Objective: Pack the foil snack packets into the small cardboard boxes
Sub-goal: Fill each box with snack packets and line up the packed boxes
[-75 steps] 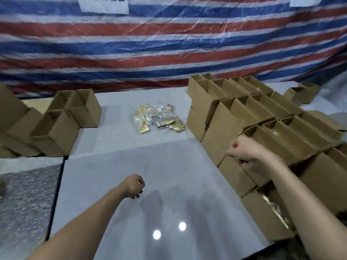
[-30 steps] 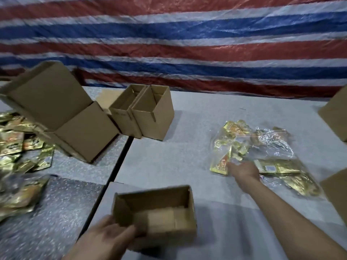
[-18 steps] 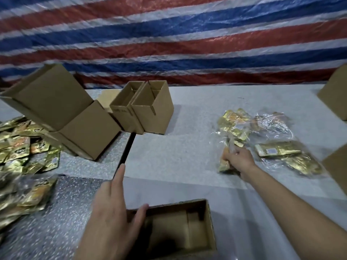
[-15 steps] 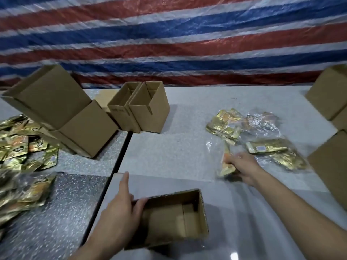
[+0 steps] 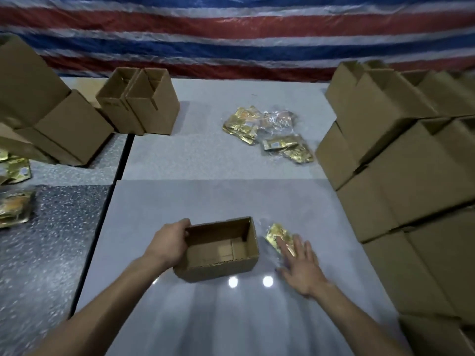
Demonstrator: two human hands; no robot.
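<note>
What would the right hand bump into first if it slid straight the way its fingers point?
The gold foil packet, lying right in front of the right hand and probably touching it, beside the open box.

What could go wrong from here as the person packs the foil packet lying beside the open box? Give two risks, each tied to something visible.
1. The right hand lies flat on the foil packet, not gripping it; on the glossy table it may slide instead of lifting.
2. The left hand grips only the left wall of the open box, so pushing the packet in could tip or shift it.
</note>
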